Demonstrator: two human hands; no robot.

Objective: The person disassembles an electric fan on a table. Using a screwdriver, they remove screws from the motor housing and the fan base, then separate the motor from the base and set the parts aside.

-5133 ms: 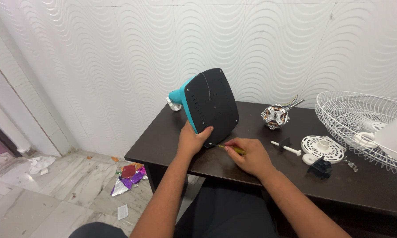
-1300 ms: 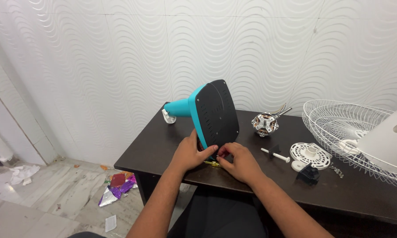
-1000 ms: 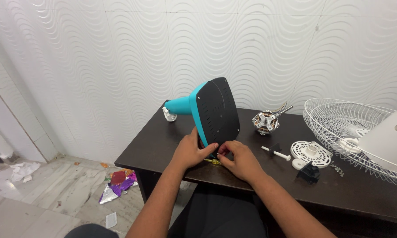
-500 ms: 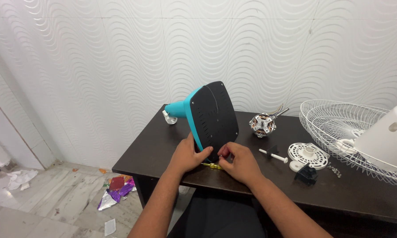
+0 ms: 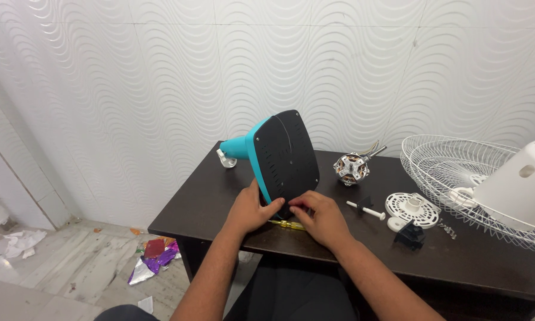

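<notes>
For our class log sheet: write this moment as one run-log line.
left hand: holds tilted fan base | right hand: fingertips at base's lower edge | yellow screwdriver: lying on table

Yellow screwdriver (image 5: 288, 224) mostly hidden under right hand (image 5: 320, 217), only handle showing; wire fan guard (image 5: 458, 172) cut off at right edge; small screws (image 5: 449, 229) too tiny to make out

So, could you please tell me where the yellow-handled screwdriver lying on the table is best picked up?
Grip the yellow-handled screwdriver by its handle, coming from above. It lies flat on the dark table between both hands, close under the fan base, so a side approach looks cramped.
</notes>
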